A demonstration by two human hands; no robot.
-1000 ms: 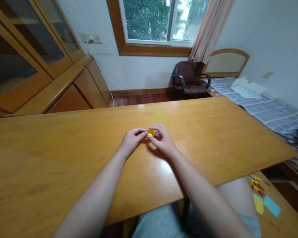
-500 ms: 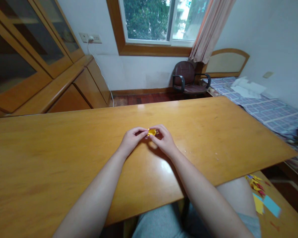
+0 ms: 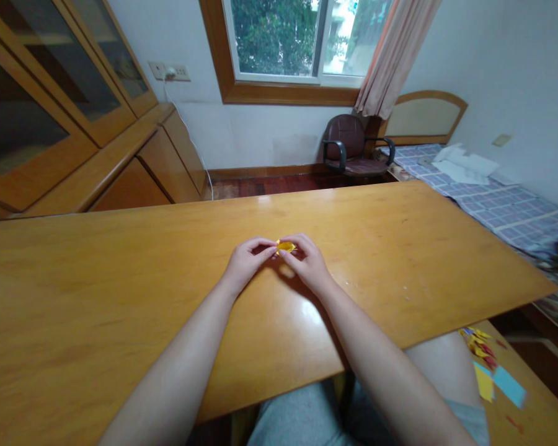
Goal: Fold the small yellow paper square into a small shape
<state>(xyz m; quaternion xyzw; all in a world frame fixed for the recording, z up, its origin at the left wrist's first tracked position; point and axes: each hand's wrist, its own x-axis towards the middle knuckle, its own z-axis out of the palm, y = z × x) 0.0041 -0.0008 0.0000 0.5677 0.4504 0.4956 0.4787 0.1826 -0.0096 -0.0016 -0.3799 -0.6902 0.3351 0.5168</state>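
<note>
The small, bright yellow, folded, paper-like piece (image 3: 286, 247) is located between the two bare hands, above the glossy, yellow-brown wooden table (image 3: 121, 279). The left hand (image 3: 245, 265) grips the left end of the piece: thumb and fingertips are pinched together on it. The right hand (image 3: 308, 263) curves around the opposite end, with the thumb at the near side and the fingers at the far side; the piece is clamped between them. Finger contact behind the piece is hidden. A shadow falls on the table beneath the right hand.

A lower wooden surface (image 3: 534, 424) is positioned at the right, beside the person's leg. It carries a cluster of small yellow and red folded pieces (image 3: 480, 347), a flat yellow sheet (image 3: 484, 384) and a flat light-blue rectangular sheet (image 3: 510, 386). The two sheets lie side by side, nearer the person than the cluster.
</note>
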